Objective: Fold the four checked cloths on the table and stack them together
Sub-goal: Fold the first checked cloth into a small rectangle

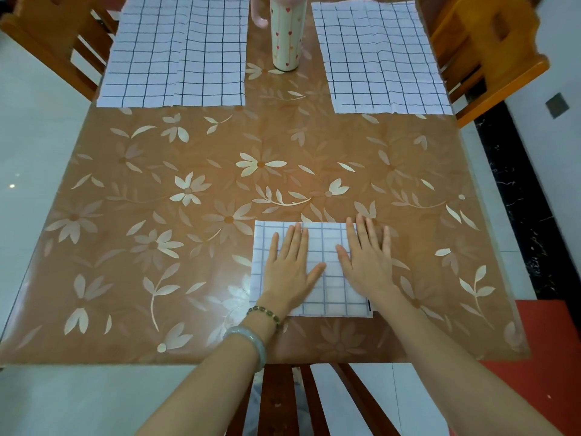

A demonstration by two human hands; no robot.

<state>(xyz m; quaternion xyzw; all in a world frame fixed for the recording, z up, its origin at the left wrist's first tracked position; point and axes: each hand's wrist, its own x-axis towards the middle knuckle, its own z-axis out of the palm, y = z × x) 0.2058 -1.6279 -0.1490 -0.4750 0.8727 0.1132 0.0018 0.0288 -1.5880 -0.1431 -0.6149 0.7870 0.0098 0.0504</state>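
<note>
A folded white checked cloth [327, 234] lies near the table's front edge, a small neat rectangle. My left hand [290, 265] rests flat on its left half, fingers spread. My right hand [367, 259] lies flat on its right edge, partly over the table. Neither hand grips anything. An unfolded checked cloth [176, 51] is spread at the far left. Another unfolded checked cloth [380, 58] is spread at the far right. Whether more cloth layers lie under the folded one, I cannot tell.
A tall cream tumbler [287, 36] with small hearts stands between the two far cloths. The table [157, 215] has a brown floral cover. Wooden chairs stand at the far left [53, 36], the far right [484, 51] and at the near edge [289, 401].
</note>
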